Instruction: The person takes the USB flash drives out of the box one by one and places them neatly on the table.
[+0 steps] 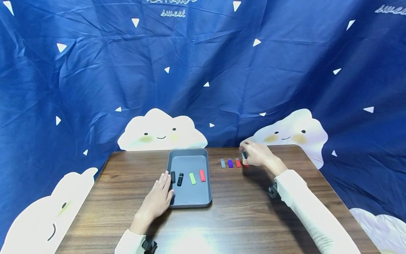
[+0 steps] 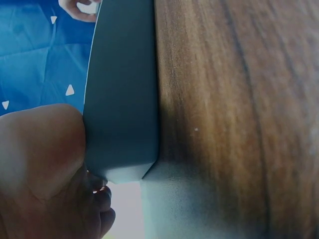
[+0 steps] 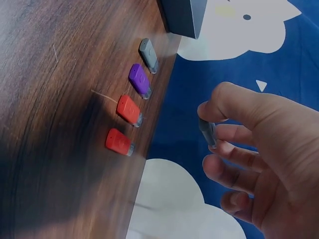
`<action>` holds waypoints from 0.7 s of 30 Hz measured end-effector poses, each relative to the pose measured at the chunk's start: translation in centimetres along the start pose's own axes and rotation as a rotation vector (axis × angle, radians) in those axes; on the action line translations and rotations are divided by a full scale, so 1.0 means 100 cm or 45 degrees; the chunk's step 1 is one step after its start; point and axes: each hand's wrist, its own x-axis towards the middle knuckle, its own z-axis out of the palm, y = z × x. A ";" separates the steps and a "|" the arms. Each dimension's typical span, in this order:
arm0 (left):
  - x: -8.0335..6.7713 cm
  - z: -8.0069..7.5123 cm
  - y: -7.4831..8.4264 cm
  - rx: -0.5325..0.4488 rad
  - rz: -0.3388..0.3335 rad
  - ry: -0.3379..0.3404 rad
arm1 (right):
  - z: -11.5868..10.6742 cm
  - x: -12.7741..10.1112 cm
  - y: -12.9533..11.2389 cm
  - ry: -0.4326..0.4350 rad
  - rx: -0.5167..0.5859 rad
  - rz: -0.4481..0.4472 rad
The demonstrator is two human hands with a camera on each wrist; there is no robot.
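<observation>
In the right wrist view, my right hand (image 3: 259, 134) pinches a small grey USB flash drive (image 3: 206, 131) between thumb and fingers, raised above the table's far side. A row of flash drives lies under it: a grey one (image 3: 148, 54), a purple one (image 3: 139, 79), a red one (image 3: 129, 109) and another red one (image 3: 118, 141). My left hand (image 1: 156, 197) rests with straight fingers along the left rim of a grey tray (image 1: 190, 197). Inside the tray are a black stick (image 1: 172, 177), a second black stick (image 1: 180, 179), a green stick (image 1: 192, 178) and a red stick (image 1: 202, 175).
The wooden table (image 1: 247, 218) ends at a far edge just behind the tray and the row. A blue cloth (image 1: 203, 63) with white clouds and triangles hangs behind it. The row lies to the right of the tray.
</observation>
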 end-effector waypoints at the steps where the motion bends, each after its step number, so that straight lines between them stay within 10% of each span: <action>1: 0.000 0.000 0.000 -0.001 0.000 0.000 | 0.000 -0.001 0.001 0.006 0.001 0.001; 21: -0.001 -0.002 0.001 0.011 0.025 0.018 | 0.002 -0.012 0.017 0.036 -0.033 0.002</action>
